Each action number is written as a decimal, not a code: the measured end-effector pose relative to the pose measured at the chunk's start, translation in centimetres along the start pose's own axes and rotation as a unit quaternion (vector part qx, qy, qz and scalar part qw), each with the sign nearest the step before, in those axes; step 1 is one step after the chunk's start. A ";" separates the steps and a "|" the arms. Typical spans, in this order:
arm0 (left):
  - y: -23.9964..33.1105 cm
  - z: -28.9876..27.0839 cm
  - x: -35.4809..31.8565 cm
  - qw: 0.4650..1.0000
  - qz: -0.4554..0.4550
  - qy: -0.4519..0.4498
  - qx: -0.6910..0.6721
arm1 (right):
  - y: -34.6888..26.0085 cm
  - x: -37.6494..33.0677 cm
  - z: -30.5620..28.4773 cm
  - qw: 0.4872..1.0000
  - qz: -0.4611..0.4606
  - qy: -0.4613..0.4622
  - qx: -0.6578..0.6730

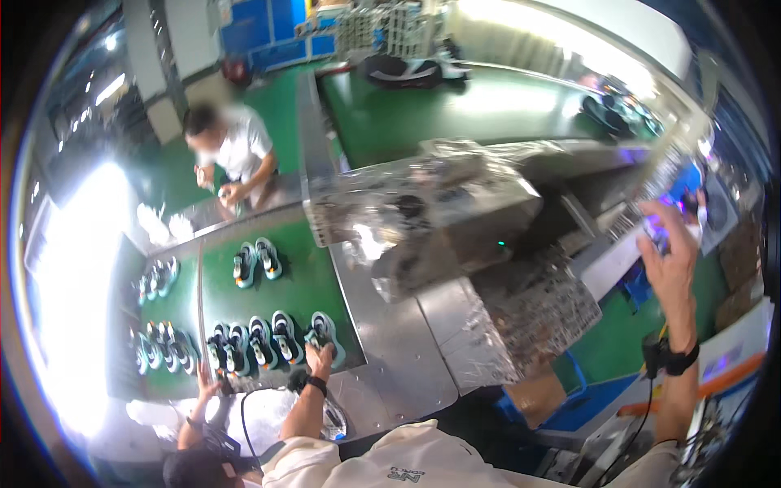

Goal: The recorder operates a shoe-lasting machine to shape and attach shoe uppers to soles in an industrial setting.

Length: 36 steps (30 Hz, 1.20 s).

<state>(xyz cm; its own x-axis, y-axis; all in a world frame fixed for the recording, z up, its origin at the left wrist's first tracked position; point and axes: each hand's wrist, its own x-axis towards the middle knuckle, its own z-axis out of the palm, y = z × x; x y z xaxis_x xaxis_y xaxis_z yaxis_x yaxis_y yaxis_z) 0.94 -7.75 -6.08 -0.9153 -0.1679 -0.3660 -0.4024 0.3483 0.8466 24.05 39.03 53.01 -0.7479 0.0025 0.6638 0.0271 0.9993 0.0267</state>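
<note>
Green tabletop [301,285] carrying a near row of teal-and-white shoes [272,337], one pair farther up. Left hand [320,358] in loose grip on the row's rightmost shoe [325,333]. Right hand [671,260] raised far right of tabletop, fingers spread, holding nothing. Seemingly midway: row filled, pair up the tabletop untouched.

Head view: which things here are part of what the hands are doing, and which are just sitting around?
In hand:
- left hand on the nearest teal shoe, end of the front row of shoes on the green belt
- right hand raised, reaching toward the machine panel

Lying about:
- shoe pair farther up
- foil-wrapped machine housing
- cardboard box
</note>
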 end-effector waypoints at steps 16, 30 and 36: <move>1.5 1.9 3.0 0.977 0.060 0.155 0.135 | 0.2 37.5 32.7 0.966 -0.135 -0.218 -0.026; 2.7 2.5 3.1 0.982 0.107 0.153 0.024 | -5.8 38.4 28.8 0.893 0.101 -0.342 -0.274; 5.1 0.7 2.0 0.976 0.197 0.092 0.018 | -1.9 34.2 29.2 0.905 0.075 -0.417 0.045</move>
<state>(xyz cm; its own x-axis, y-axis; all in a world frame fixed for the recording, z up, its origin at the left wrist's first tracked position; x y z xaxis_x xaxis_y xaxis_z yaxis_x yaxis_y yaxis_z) -2.93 -5.64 -2.75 -0.9822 -0.1769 0.0636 -0.0236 0.4517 0.8918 -20.96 38.29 53.85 -0.9818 0.1277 -0.1406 0.1428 0.9844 -0.1031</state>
